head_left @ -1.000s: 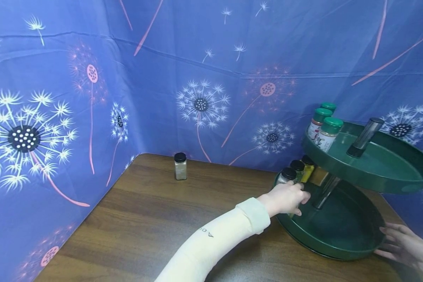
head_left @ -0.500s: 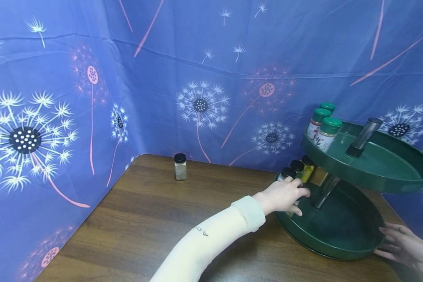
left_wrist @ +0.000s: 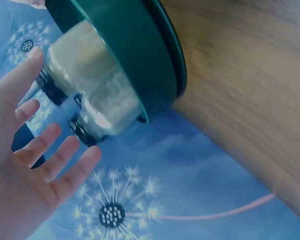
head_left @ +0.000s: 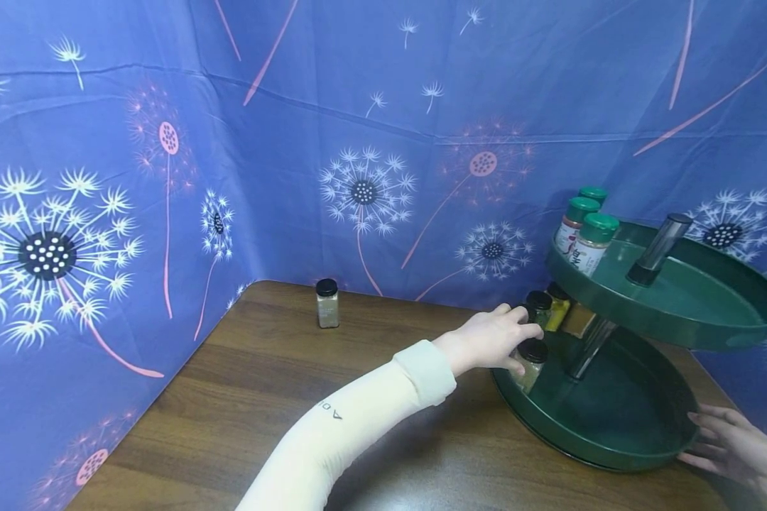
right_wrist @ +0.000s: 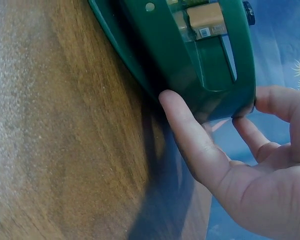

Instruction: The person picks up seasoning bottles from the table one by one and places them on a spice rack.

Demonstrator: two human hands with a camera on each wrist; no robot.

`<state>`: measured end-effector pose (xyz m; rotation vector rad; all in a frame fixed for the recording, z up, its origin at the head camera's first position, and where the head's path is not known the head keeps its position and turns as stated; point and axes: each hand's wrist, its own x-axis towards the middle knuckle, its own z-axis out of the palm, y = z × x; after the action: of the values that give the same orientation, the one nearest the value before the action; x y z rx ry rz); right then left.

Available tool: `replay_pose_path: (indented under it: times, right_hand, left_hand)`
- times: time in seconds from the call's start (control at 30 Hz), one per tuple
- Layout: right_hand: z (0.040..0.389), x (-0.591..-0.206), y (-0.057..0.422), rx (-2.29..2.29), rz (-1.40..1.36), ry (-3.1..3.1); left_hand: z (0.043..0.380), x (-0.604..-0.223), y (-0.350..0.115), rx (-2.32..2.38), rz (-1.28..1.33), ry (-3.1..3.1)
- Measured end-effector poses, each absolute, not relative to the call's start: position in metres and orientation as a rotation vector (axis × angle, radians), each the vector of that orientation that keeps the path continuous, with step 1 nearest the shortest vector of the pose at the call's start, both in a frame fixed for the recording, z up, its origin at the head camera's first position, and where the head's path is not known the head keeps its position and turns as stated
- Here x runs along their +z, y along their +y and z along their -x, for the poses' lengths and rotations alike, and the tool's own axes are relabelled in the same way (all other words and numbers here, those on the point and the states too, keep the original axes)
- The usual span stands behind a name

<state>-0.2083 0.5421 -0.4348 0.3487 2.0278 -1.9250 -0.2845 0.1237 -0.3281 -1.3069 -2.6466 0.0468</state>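
Note:
My left hand [head_left: 491, 339], its fingers spread, hovers at the left rim of the lower tier of a green two-tier turntable [head_left: 620, 419]. Just beside its fingertips stands a black-capped spice jar [head_left: 532, 363] of pale contents. In the left wrist view, the palm and loose fingers hold nothing, and two pale-filled jars [left_wrist: 110, 107] sit behind the tray wall. My right hand [head_left: 735, 443] touches the lower tier's outer right side. Fairly straight fingers and the thumb [right_wrist: 190, 135] rest against the green wall in the right wrist view.
More black-capped jars, one yellow [head_left: 557, 312], stand at the lower tier's back left. Green-capped spice bottles [head_left: 589, 245] stand on the upper tier [head_left: 709, 298]. A lone black-capped jar [head_left: 327, 304] stands on the wooden table [head_left: 262, 397], near the patterned blue cloth.
My left hand has drawn back to the left with its fingers spread, uncovering the black-capped jar on the lower tier. My right hand has stayed at the rim.

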Motion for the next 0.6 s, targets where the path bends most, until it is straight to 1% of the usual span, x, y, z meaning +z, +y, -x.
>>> replay_pose_path:
  times: [0.17,0.4,0.6]
  right_hand:
    - [0.209,-0.437,0.545,-1.949,-0.352,1.993]
    - [0.210,-0.432,0.542,-1.865,-0.378,2.055]
    - [0.205,-0.429,0.536,-1.887,-0.335,2.063]
  left_hand:
    - [0.288,-0.323,0.106,0.046,1.300,-2.627]
    - [0.294,-0.319,0.080,0.066,1.262,-2.596]
    - [0.298,-0.321,0.061,0.058,1.212,-2.601]
